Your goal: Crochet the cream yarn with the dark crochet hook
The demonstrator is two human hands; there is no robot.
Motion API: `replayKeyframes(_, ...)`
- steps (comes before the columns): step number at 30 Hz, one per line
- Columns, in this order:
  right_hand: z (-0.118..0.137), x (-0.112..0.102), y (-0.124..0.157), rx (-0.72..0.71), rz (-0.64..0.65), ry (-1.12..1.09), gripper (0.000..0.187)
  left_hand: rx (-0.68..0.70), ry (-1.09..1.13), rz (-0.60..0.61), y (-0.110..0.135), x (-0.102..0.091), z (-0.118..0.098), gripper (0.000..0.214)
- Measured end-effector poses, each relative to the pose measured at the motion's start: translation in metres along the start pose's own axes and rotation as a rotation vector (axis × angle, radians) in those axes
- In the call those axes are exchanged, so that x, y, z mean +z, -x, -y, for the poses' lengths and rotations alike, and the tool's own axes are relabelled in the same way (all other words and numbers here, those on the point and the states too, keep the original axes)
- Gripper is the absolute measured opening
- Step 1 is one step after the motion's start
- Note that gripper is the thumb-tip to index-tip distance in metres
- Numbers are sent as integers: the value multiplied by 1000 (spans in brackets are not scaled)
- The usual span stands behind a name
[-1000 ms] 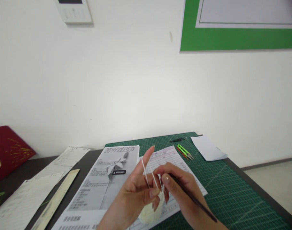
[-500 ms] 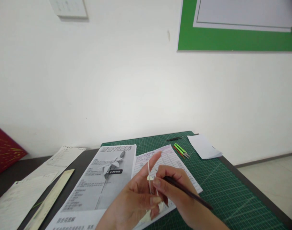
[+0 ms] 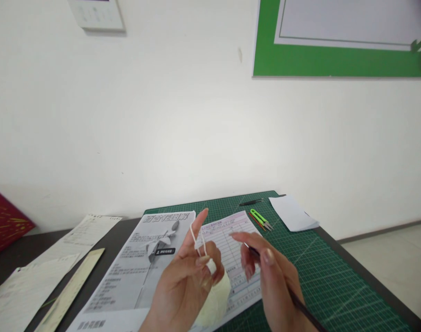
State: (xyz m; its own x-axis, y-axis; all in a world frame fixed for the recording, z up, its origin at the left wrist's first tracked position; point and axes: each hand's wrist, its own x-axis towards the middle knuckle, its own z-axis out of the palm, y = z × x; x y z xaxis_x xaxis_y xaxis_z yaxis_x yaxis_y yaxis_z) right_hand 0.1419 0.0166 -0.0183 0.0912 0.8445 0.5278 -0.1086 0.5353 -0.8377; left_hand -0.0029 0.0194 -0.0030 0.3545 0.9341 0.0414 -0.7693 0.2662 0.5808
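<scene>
My left hand (image 3: 183, 276) pinches a small white piece of crochet (image 3: 211, 266) between thumb and fingers, its index finger stretched upward. White yarn (image 3: 194, 236) loops over that raised finger and runs down to the pinch. Just right of it, my right hand (image 3: 276, 276) holds a dark-handled crochet hook (image 3: 300, 306) that slants down toward the lower right; the hook's tip is hidden by the fingers. The two hands are apart. Behind and below my left hand a pale yellow ball of yarn (image 3: 217, 302) shows, partly covered.
A green cutting mat (image 3: 330, 276) carries a ruled form (image 3: 240, 230), a printed pattern sheet (image 3: 127, 263), green thread snips (image 3: 260, 218), black tweezers (image 3: 251, 202) and white paper (image 3: 293, 214). Left are a ruler (image 3: 72, 288), written sheets (image 3: 31, 286) and a red object (image 3: 6, 221). A wall stands behind.
My right hand has drawn away from the left, to the right, keeping the hook. My left hand has turned and shifted left; the yarn ball and crochet piece show more clearly.
</scene>
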Motion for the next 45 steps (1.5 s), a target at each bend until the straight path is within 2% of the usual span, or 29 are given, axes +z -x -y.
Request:
replayKeyframes(3, 2, -2, 7, -81, 66, -92, 41, 26, 32, -44, 1, 0, 0, 57)
replayKeyframes(5, 1, 0, 14, -41, 97, -175, 31, 26, 51, -49, 1, 0, 2, 55)
replayKeyframes(7, -1, 4, 20, 26, 72, -280, 15, 26, 57, -37, 2, 0, 4, 54)
replayKeyframes(9, -3, 9, 25, 55, 51, -323, 10, 44, 56, -27, 3, 0, 5, 54)
replayKeyframes(15, -2, 12, 22, 92, 22, -336, 13, 85, 52, -49, 4, 3, 8, 53)
replayKeyframes(21, -2, 12, 22, 102, 37, -318, 13, 54, 15, 33, 4, -1, 6, 53)
replayKeyframes(39, -2, 12, 24, 161, 43, -280, 18, 56, -48, 74, 1, -1, 4, 51)
replayKeyframes(45, 1, 11, 21, 156, 36, -354, 14, 69, -43, 67, 1, 0, 5, 50)
